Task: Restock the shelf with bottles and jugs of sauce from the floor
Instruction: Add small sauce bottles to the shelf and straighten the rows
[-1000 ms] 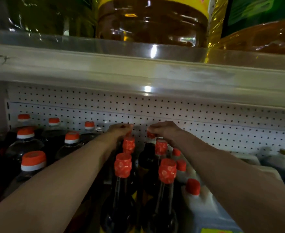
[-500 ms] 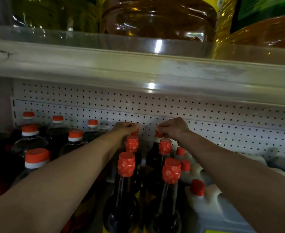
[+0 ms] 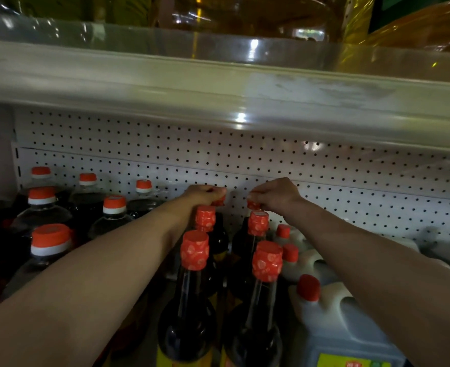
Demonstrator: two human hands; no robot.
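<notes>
Two rows of tall dark sauce bottles with red caps stand in the middle of the shelf, the nearest pair at the left front bottle point(image 3: 192, 300) and the right front bottle point(image 3: 261, 313). My left hand point(image 3: 202, 194) grips the red cap of the rearmost bottle point(image 3: 219, 202) in the left row, close to the pegboard. My right hand point(image 3: 274, 193) grips the cap of the rearmost bottle point(image 3: 253, 205) in the right row. Both of those bottles' bodies are hidden behind the ones in front.
Round dark bottles with orange-and-white caps point(image 3: 50, 242) fill the shelf's left side. White jugs with red caps point(image 3: 332, 321) stand to the right. A white pegboard point(image 3: 351, 186) backs the shelf. The upper shelf's edge point(image 3: 218, 83) overhangs, carrying large oil jugs point(image 3: 245, 14).
Both hands stay on the rear bottles' caps. The view has shifted a little, so the hands and bottles sit slightly higher and more to the right.
</notes>
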